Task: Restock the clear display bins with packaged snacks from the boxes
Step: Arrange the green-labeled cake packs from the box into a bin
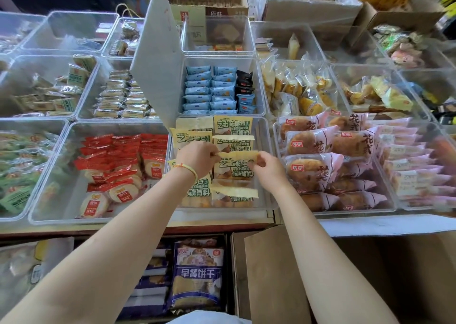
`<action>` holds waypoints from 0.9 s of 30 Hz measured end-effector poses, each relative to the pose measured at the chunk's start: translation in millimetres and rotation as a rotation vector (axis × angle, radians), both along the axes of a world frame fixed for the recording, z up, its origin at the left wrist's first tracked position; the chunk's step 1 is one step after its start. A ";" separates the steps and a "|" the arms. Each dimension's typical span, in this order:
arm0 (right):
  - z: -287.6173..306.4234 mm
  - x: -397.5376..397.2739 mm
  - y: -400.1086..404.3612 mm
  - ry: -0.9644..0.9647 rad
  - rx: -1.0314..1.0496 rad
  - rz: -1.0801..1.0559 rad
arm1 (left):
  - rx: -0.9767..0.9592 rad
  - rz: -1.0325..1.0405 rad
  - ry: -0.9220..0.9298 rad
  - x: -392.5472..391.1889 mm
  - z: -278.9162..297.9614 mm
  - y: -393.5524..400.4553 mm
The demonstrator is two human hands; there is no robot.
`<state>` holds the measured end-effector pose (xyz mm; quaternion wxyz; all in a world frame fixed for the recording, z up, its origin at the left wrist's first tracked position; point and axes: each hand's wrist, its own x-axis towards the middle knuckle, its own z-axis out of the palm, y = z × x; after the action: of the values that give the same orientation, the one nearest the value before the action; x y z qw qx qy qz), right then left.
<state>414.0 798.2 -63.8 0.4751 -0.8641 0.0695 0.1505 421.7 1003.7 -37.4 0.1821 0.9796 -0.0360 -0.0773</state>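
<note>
Between the hands the held packet (233,164) is pale yellow with green lettering and a green band, like the other packets in its clear bin (267,136). Left of the left hand (197,158) lie red wrappers (118,151) over round tan crackers, and right of the right hand (269,168) lie pale pink bags (313,173) with red labels and dark characters over brown pastry. Beyond the hands sit light blue packets (209,89) beside what look like black ones (244,79); the left wrist wears a yellow band (188,168) with an orange bit.
</note>
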 end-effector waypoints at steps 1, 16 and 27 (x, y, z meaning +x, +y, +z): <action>3.9 -4.9 -0.4 0.008 0.020 -0.024 | -0.036 0.010 0.009 -2.0 1.4 0.6; -4.5 -56.9 7.6 -0.080 -0.227 0.070 | 0.190 -0.182 0.179 -45.4 18.3 10.4; -8.5 -45.8 16.1 0.035 -0.256 0.016 | 0.034 -0.019 -0.014 -41.3 -2.4 4.6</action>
<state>368.2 814.3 -72.2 0.3586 -0.9155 0.0895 0.1590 380.4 1008.3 -39.8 0.1642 0.9827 -0.0452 -0.0730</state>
